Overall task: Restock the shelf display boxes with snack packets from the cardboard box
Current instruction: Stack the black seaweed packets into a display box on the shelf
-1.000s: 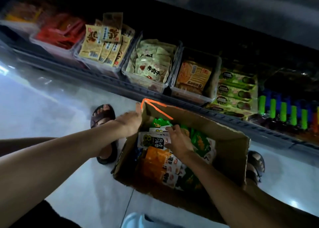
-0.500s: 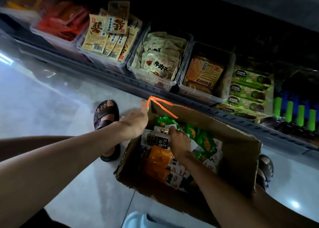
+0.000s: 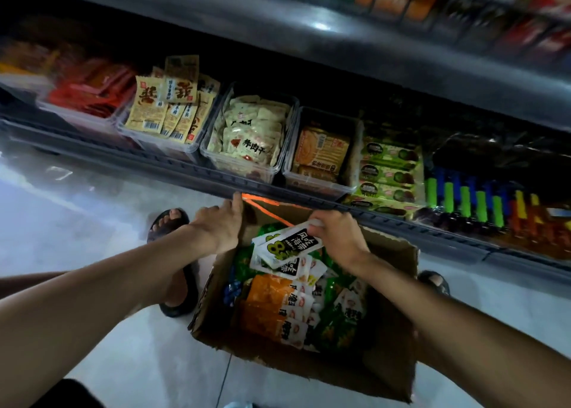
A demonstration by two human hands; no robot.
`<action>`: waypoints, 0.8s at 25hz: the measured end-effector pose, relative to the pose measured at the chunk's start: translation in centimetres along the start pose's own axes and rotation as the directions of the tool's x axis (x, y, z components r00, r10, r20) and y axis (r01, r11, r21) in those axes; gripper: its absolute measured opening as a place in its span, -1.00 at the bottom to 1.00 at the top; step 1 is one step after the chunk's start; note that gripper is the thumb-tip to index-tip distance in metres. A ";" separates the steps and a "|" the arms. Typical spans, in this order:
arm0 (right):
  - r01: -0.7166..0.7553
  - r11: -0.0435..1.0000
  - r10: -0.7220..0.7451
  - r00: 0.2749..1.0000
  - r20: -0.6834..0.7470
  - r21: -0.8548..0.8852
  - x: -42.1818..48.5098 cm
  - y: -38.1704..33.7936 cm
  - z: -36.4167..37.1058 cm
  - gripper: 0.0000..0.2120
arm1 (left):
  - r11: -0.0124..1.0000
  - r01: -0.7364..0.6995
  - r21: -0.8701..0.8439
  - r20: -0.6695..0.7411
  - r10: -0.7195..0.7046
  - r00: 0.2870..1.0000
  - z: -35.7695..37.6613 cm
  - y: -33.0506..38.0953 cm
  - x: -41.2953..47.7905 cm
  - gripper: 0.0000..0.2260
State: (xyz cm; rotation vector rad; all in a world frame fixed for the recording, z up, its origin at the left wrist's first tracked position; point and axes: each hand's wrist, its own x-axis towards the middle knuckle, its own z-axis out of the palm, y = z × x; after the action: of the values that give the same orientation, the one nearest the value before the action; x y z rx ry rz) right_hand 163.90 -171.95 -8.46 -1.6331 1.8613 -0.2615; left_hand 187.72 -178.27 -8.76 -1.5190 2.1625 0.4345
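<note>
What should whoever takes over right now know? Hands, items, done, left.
Left hand grips the cardboard box at its far-left corner, steadying it.
Right hand pinches a few white-and-black packets, held just above the box's load.
The box holds many more packets, orange, green and white.
Clear display boxes sit on the shelf just above.
Done: packets picked up. Left: put them in a display box, then keep restocking from the box.

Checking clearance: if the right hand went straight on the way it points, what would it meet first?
Probably the dark grey shelf front rail, just beyond the right hand; depth unclear, so it may clear it.
</note>
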 end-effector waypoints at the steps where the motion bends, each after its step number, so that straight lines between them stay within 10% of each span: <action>1: 0.042 0.999 -0.042 0.999 -0.008 0.000 -0.9 -0.8 -2.2 -0.93 | 0.999 -0.048 -0.021 -0.022 0.047 0.999 -1.9 0.5 -0.7 -0.39; 4: 0.173 0.985 -0.174 0.982 -0.079 -0.029 -4.0 -3.8 -9.9 -0.95 | 0.915 -0.207 -0.346 0.046 0.236 0.971 -9.8 3.9 -4.9 -0.44; 11: 0.324 0.917 -0.270 0.934 -0.234 0.235 -9.9 -9.4 -21.4 -0.89 | 0.233 0.051 -0.971 0.179 0.570 0.802 -18.5 6.7 -12.3 -0.72; 15: 0.304 0.859 -0.193 0.937 -0.290 0.411 -10.1 -8.9 -20.9 -0.90 | 0.220 0.080 -0.972 0.223 0.766 0.603 -18.5 7.9 -13.0 -0.67; 20: 0.253 0.848 -0.049 0.912 -0.406 0.466 -8.9 -8.8 -20.6 -0.90 | 0.178 0.107 -0.978 0.197 0.642 0.741 -18.5 9.2 -12.2 -0.72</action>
State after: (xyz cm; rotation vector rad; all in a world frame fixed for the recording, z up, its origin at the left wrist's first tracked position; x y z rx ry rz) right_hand 159.40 -170.67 15.15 -1.4143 1.7143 -1.1207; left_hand 179.12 -174.68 13.35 -1.0205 1.5110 2.4752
